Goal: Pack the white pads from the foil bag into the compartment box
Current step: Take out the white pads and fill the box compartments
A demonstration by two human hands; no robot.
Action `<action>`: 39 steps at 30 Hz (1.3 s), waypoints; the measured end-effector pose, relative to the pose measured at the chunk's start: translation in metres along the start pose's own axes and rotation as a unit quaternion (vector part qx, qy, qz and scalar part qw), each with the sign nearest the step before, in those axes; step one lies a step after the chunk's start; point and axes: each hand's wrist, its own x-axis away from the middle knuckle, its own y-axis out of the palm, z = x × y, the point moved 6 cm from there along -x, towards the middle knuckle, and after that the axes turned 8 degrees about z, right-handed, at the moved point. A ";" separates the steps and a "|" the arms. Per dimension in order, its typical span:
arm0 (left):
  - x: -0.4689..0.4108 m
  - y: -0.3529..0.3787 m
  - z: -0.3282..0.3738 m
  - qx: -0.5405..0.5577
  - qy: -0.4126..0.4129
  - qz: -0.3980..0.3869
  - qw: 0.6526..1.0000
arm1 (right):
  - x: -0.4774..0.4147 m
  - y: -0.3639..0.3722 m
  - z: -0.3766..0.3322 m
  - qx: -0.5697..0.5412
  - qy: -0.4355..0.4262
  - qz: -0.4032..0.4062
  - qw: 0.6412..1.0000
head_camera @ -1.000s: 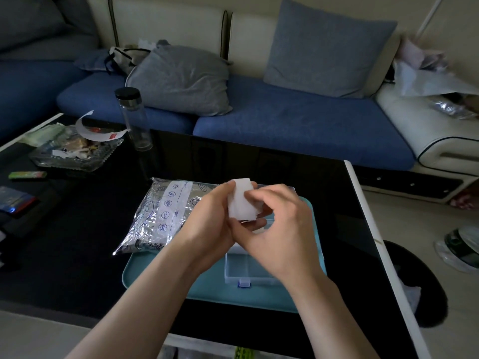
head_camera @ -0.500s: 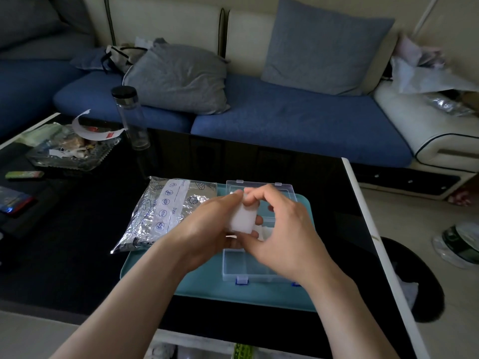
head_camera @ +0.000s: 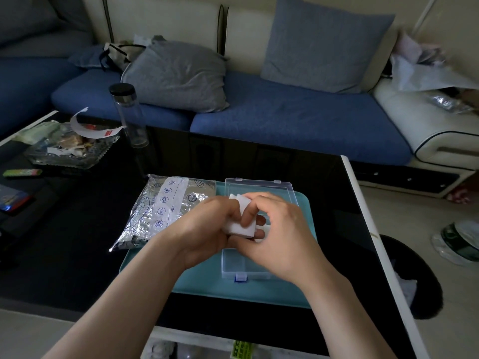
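Note:
A small stack of white pads (head_camera: pixel 239 224) sits between my two hands, just above the clear compartment box (head_camera: pixel 259 189). My left hand (head_camera: pixel 204 229) grips the stack from the left side. My right hand (head_camera: pixel 280 237) curls its fingers round the stack from the right, one fingertip lying across the pads' face. The box lies open on a teal tray (head_camera: pixel 259 291), its lid flat at the far end; my hands hide most of its compartments. The silver foil bag (head_camera: pixel 166 208) lies flat to the left, half on the tray, half on the black table.
On the black table (head_camera: pixel 64 255) stand a clear bottle (head_camera: pixel 128 115) with a black cap, a glass dish (head_camera: pixel 67 151) full of scraps and small items at the far left. A blue sofa (head_camera: pixel 285 117) with grey cushions runs behind. The table's white right edge (head_camera: pixel 368 229) borders the floor.
Both hands have come down with the pads, from chest height towards the open box. My right fingers have shifted across the face of the stack.

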 end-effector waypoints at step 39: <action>-0.037 0.005 0.010 -0.198 0.160 0.126 0.959 | -0.011 -0.008 0.064 -0.215 0.323 0.057 0.920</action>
